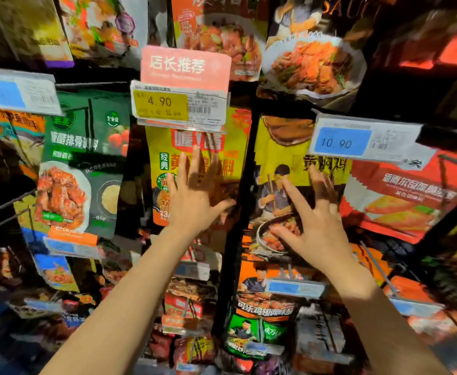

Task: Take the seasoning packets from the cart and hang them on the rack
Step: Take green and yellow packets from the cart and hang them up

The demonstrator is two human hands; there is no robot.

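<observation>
Packets crowd a shop rack from edge to edge. At far left, a green packet showing ribs hangs under a blue-and-white price tag. Next to it, the left hand is raised with all five fingers spread and straight, holding nothing, its palm toward a yellow seasoning packet that hangs below a yellow tag reading 4.90 and a pink sign; whether the fingertips touch the packet cannot be told. A dark upright post of the rack divides the two hands. Beyond it, the right hand is likewise spread and empty, fingers slightly bent, in front of a second yellow packet picturing a cook. A blue tag reading 10.90 overlaps that packet's upper right. At far right hangs a red packet. Two hands, both empty; more packets fill the rows above and below.
</observation>
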